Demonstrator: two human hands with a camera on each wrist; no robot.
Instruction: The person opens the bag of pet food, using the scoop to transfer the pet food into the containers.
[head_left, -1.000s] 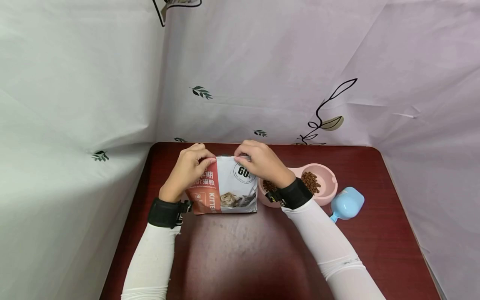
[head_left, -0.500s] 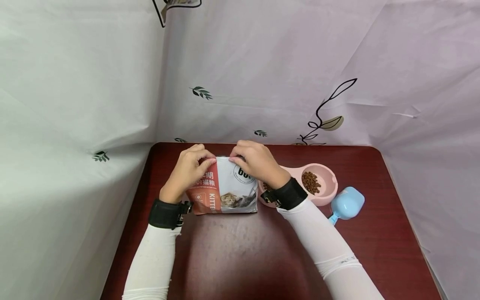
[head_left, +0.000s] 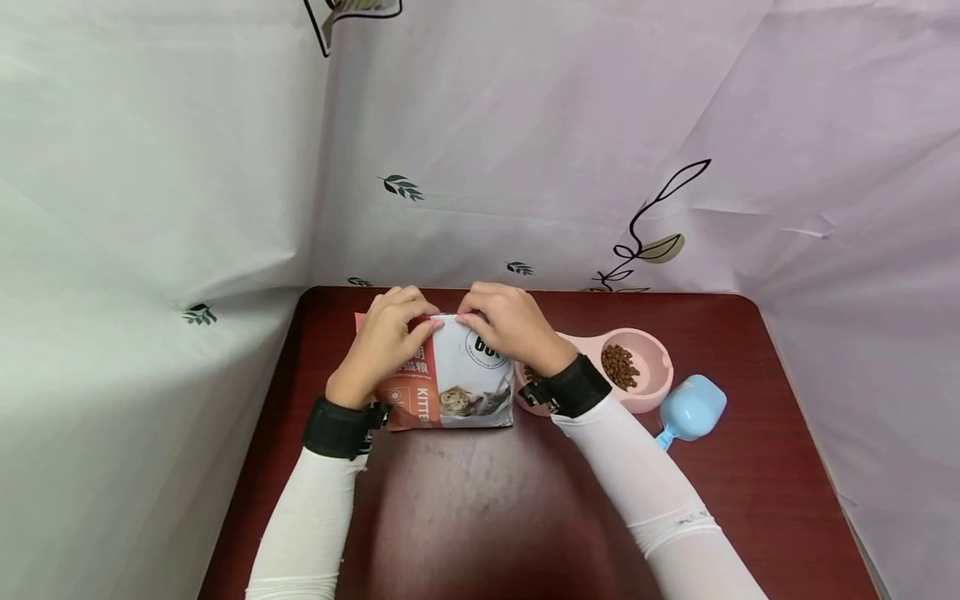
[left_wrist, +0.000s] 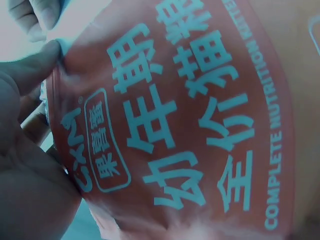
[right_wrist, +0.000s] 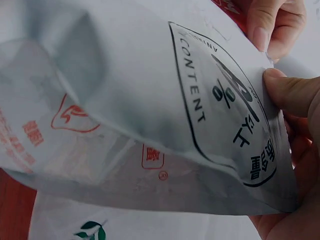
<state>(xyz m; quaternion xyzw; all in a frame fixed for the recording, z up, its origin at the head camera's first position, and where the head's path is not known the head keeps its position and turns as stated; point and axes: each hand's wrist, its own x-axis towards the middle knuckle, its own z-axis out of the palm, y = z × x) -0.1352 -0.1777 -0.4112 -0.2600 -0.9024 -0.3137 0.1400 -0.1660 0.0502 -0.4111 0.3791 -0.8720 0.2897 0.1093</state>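
A white and orange kitten food bag stands at the back of the table, its printed front toward me. My left hand pinches the bag's top edge, thumb in front and fingers behind. Close beside it my right hand pinches the same edge a little further right. In the left wrist view the left thumb presses on the orange panel near the top seam. The right wrist view shows the right thumb on the white side of the bag, its fingers partly hidden behind.
Right of the bag sits a pink double bowl with brown kibble in it, partly covered by my right wrist. A light blue scoop lies right of the bowl. Fabric walls enclose the dark red table behind and at both sides.
My right hand has slid left along the bag's top edge. The left hand has shifted slightly right, and an orange top corner now shows behind it.
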